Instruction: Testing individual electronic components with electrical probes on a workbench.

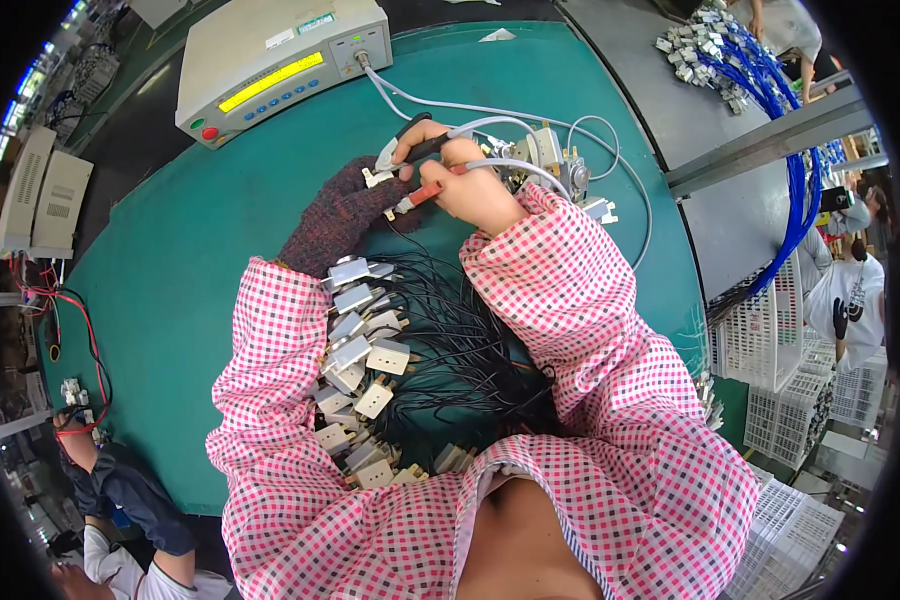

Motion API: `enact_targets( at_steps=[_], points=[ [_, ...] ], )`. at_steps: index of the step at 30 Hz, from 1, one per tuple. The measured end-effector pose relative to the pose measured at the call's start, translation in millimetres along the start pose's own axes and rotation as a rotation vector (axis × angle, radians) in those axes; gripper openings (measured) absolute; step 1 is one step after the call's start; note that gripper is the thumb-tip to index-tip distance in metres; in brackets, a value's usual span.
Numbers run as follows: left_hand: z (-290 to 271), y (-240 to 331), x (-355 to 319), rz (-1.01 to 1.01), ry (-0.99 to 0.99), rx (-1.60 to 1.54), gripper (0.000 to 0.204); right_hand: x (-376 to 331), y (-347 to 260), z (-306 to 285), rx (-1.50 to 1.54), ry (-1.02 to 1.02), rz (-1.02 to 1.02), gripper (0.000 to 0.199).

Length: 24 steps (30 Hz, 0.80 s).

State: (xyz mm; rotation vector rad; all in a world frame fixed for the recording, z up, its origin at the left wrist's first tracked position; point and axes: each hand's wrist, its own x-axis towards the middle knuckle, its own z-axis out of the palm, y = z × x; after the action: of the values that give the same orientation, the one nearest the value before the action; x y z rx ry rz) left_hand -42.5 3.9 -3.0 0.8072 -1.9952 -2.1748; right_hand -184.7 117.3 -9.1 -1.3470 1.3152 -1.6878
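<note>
Green tabletop [170,270] spreads under both hands, and beyond the left hand [340,215] stands a tester [280,75] with a lit yellow screen [270,80]. The left hand, in a dark knitted glove, is closed on a small pale part [374,178] at its fingertips; the glove hides most of this grip. The right hand [475,190], bare, is clamped on a red probe [425,194] and a black probe [431,149]. Their tips are close to the part; whether they touch its metal, I cannot tell. In my judgement, good work here needs a steady glove and the tips kept well apart. On the near side of the left hand lie metal boxes [374,400] with black wires [470,350]. Labels [315,25] on the tester are too small to read.
</note>
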Motion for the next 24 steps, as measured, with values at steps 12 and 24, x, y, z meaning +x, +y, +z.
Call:
enact_targets(
  at_steps=[12,24],
  points=[
    [3.5,39.9,7.8,0.098,-0.075,1.48,0.065,1.8,-29.8,-49.6,0.615,0.514,-0.063,0.023],
    [28.9,45.8,35.0,-0.066,-0.222,0.723,0.054,0.6,-25.2,-50.1,0.508,0.508,-0.027,0.026]
  ],
)
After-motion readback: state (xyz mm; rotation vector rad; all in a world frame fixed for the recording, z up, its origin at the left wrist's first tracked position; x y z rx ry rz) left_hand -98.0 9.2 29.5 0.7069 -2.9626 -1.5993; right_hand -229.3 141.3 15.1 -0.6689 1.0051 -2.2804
